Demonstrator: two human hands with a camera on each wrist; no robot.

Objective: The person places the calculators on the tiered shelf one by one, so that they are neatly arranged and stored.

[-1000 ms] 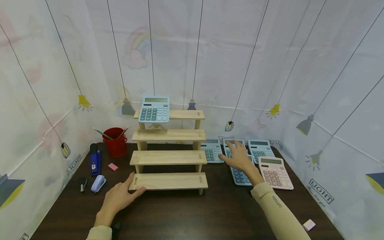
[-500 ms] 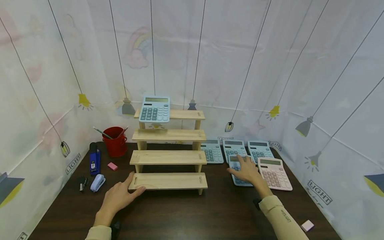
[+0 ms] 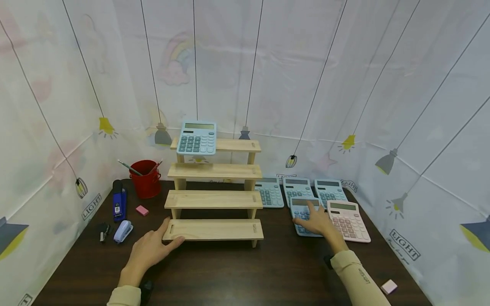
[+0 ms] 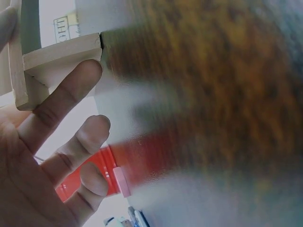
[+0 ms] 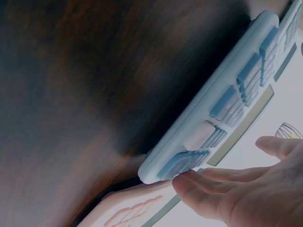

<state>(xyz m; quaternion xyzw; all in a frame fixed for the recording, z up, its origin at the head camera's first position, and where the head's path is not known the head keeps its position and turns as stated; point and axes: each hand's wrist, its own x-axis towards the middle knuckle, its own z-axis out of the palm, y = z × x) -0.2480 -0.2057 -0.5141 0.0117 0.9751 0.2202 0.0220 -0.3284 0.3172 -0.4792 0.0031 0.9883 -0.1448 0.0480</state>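
Observation:
A four-step wooden shelf stands mid-table with one blue calculator on its top step. My left hand rests at the left end of the lowest step, its straight fingers against the wood. My right hand lies flat on a nearer blue calculator. In the right wrist view its fingertips touch that calculator's edge, thumb apart. A pink calculator lies right beside it. Three more blue calculators sit in a row behind.
A red cup with pencils, a dark blue stapler, a pink eraser, a pale blue stapler and a black clip sit at the left. Another pink eraser lies near the right front. Printed curtains enclose the table.
My right hand drew back from the rear row of calculators and settled on the nearer blue one. The left hand has stayed at the lowest step.

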